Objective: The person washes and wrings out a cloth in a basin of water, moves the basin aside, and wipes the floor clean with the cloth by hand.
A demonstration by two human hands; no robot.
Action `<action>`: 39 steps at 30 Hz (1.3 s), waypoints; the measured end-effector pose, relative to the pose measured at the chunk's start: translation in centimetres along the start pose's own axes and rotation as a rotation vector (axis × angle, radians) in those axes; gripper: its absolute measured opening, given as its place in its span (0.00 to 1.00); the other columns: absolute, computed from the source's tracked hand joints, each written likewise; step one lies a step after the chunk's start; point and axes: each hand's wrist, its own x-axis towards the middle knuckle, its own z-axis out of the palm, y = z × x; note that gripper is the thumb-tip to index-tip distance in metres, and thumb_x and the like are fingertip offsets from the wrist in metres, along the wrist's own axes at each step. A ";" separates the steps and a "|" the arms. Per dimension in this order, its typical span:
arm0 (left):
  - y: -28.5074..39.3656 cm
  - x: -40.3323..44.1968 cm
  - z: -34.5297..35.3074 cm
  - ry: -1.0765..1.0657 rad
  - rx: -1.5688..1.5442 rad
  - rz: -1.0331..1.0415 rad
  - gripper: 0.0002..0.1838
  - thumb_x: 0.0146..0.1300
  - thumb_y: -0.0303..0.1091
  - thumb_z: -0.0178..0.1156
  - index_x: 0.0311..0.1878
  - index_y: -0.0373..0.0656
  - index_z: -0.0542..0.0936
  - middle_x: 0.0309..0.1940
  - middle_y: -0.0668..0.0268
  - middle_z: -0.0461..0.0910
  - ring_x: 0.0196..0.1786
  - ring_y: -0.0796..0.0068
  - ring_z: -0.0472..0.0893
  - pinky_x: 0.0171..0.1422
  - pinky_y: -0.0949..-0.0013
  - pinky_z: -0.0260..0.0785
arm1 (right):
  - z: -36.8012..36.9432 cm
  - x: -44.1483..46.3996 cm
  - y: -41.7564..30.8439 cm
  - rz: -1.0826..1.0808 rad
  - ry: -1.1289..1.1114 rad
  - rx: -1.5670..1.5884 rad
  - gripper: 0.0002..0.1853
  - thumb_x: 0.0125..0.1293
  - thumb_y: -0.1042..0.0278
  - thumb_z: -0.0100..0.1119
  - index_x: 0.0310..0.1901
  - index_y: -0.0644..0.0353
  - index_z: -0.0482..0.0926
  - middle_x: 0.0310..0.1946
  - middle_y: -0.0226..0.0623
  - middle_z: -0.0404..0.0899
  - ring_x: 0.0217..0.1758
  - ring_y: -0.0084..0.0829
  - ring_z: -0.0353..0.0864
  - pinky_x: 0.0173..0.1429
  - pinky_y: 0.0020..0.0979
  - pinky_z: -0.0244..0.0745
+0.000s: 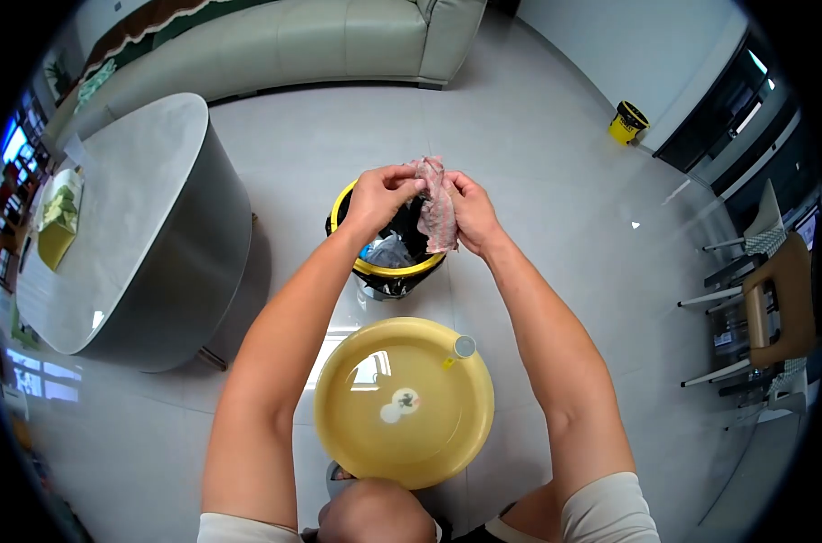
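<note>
A crumpled pinkish, patterned cloth [438, 222] hangs between my two hands over the right side of a trash bin. My left hand [382, 195] pinches its upper left edge. My right hand [473, 213] grips the right side, its fingers partly hidden behind the fabric. The trash bin [404, 271] has a yellow rim and a black liner, with a grey plastic bag [389, 252] inside. Closer to me, a yellow basin [328, 398] holds water and has a white snowman-like print at its bottom. A small round grey-topped piece [465, 347] sits at its rim.
A grey table [171, 204] stands at the left, with a yellow-green item [58, 222] on it. A pale leather sofa [325, 45] runs along the back. Chairs [778, 294] are at the right, and a yellow-and-black bucket [627, 124] stands by the wall.
</note>
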 end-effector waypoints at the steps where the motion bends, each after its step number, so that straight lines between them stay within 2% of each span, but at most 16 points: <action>1: -0.8 0.4 -0.6 0.023 -0.042 -0.016 0.20 0.75 0.36 0.73 0.62 0.32 0.87 0.50 0.63 0.91 0.51 0.77 0.86 0.60 0.71 0.79 | 0.4 0.2 0.2 0.009 0.009 -0.007 0.13 0.90 0.61 0.51 0.58 0.61 0.80 0.46 0.33 0.87 0.45 0.22 0.86 0.52 0.31 0.86; 3: -2.2 0.8 -1.3 0.111 -0.011 -0.026 0.12 0.75 0.34 0.72 0.50 0.33 0.91 0.40 0.65 0.91 0.42 0.79 0.86 0.51 0.72 0.80 | 0.5 0.2 0.8 0.027 0.028 0.009 0.13 0.90 0.61 0.51 0.58 0.61 0.80 0.45 0.33 0.87 0.45 0.23 0.86 0.51 0.31 0.86; 6: -3.1 0.7 -2.8 0.188 0.235 -0.031 0.10 0.74 0.33 0.73 0.49 0.36 0.91 0.37 0.69 0.91 0.41 0.82 0.85 0.48 0.72 0.79 | -0.2 -0.1 1.0 0.049 0.058 0.066 0.12 0.90 0.62 0.50 0.58 0.60 0.79 0.44 0.33 0.86 0.43 0.24 0.86 0.50 0.33 0.87; 10: -3.4 -0.5 -3.9 0.296 0.750 0.094 0.07 0.71 0.33 0.69 0.46 0.47 0.92 0.37 0.57 0.92 0.40 0.60 0.90 0.48 0.57 0.82 | -1.1 -0.4 0.6 0.049 0.082 0.105 0.11 0.89 0.61 0.51 0.57 0.59 0.78 0.42 0.35 0.86 0.40 0.27 0.88 0.47 0.36 0.89; 13: -4.2 -0.7 -5.8 0.163 1.212 0.178 0.07 0.65 0.29 0.66 0.42 0.50 0.92 0.38 0.52 0.90 0.43 0.49 0.90 0.49 0.49 0.82 | -1.8 -0.5 0.3 0.037 0.090 0.121 0.11 0.89 0.61 0.51 0.57 0.59 0.78 0.42 0.35 0.86 0.41 0.29 0.88 0.47 0.37 0.89; 16: -4.5 -0.5 -5.8 0.078 1.390 0.104 0.07 0.61 0.28 0.66 0.37 0.51 0.92 0.36 0.59 0.91 0.45 0.54 0.90 0.50 0.52 0.81 | -2.0 -0.5 0.0 0.019 0.090 0.115 0.11 0.89 0.61 0.51 0.56 0.59 0.77 0.42 0.36 0.86 0.40 0.29 0.88 0.46 0.37 0.89; 19: -4.0 -0.8 -4.9 -0.166 1.780 0.295 0.07 0.62 0.32 0.67 0.37 0.55 0.93 0.38 0.65 0.93 0.50 0.60 0.89 0.57 0.58 0.77 | -1.9 -0.8 -0.2 0.020 0.090 0.130 0.11 0.90 0.61 0.51 0.57 0.59 0.77 0.42 0.36 0.86 0.39 0.30 0.88 0.46 0.37 0.89; 22: -4.6 -0.7 -4.6 -0.405 1.918 0.452 0.08 0.64 0.36 0.66 0.36 0.56 0.94 0.39 0.70 0.94 0.53 0.65 0.87 0.62 0.62 0.72 | -1.7 -0.6 -0.4 0.013 0.102 0.126 0.11 0.89 0.61 0.51 0.57 0.59 0.77 0.42 0.36 0.86 0.39 0.30 0.88 0.46 0.37 0.89; 23: -6.1 -0.4 -4.9 -0.301 1.854 0.516 0.07 0.65 0.38 0.68 0.40 0.57 0.94 0.40 0.70 0.94 0.55 0.61 0.86 0.65 0.59 0.71 | -1.6 -0.5 -0.4 0.011 0.086 0.132 0.11 0.89 0.61 0.51 0.57 0.59 0.77 0.43 0.36 0.86 0.39 0.30 0.88 0.46 0.37 0.89; 26: -3.4 -0.2 -3.7 -0.192 1.432 0.002 0.07 0.67 0.39 0.68 0.42 0.57 0.94 0.42 0.69 0.94 0.56 0.59 0.87 0.65 0.55 0.72 | -1.4 -0.7 -0.7 0.001 0.064 0.148 0.11 0.89 0.61 0.52 0.57 0.59 0.77 0.44 0.35 0.86 0.41 0.29 0.88 0.47 0.37 0.89; 27: -3.3 -0.1 -3.9 -0.144 1.310 0.022 0.08 0.68 0.40 0.68 0.45 0.56 0.93 0.41 0.66 0.93 0.53 0.59 0.89 0.65 0.52 0.71 | -1.4 -0.7 -0.7 -0.006 0.067 0.154 0.11 0.89 0.60 0.52 0.57 0.59 0.78 0.44 0.34 0.86 0.42 0.28 0.88 0.48 0.36 0.88; 30: -3.6 -1.6 -3.3 0.060 1.267 0.220 0.10 0.66 0.39 0.69 0.49 0.58 0.94 0.49 0.62 0.92 0.58 0.60 0.88 0.67 0.50 0.72 | -1.0 -0.5 -0.5 -0.031 0.092 0.126 0.09 0.86 0.63 0.58 0.56 0.59 0.79 0.46 0.33 0.86 0.44 0.26 0.87 0.51 0.34 0.87; 33: -1.6 0.0 -3.2 -0.107 1.194 -0.145 0.20 0.62 0.41 0.74 0.59 0.65 0.92 0.62 0.59 0.87 0.70 0.54 0.81 0.72 0.47 0.71 | -0.2 0.2 0.4 -0.104 0.169 -0.015 0.08 0.86 0.64 0.59 0.55 0.57 0.81 0.47 0.29 0.86 0.44 0.23 0.85 0.51 0.31 0.84; 35: -1.9 -1.1 -3.0 -0.016 1.153 -0.031 0.26 0.61 0.41 0.75 0.65 0.68 0.89 0.69 0.58 0.81 0.73 0.50 0.77 0.74 0.46 0.71 | -0.3 0.5 1.1 -0.086 0.134 -0.300 0.08 0.87 0.61 0.56 0.54 0.53 0.83 0.46 0.22 0.86 0.43 0.17 0.82 0.47 0.27 0.80; 38: -2.1 -1.3 -3.0 0.112 1.027 0.079 0.33 0.62 0.39 0.76 0.72 0.66 0.84 0.73 0.56 0.78 0.75 0.48 0.76 0.75 0.44 0.70 | 1.4 0.3 0.4 -0.059 0.179 -0.256 0.09 0.88 0.59 0.56 0.54 0.51 0.83 0.45 0.21 0.85 0.42 0.16 0.80 0.45 0.27 0.79; 39: -2.4 -1.1 -3.2 0.158 0.976 0.103 0.34 0.63 0.38 0.76 0.74 0.64 0.82 0.74 0.56 0.78 0.75 0.47 0.76 0.76 0.43 0.70 | 1.5 0.2 0.1 -0.021 0.108 -0.304 0.09 0.88 0.58 0.55 0.55 0.50 0.83 0.46 0.21 0.86 0.44 0.16 0.82 0.47 0.28 0.81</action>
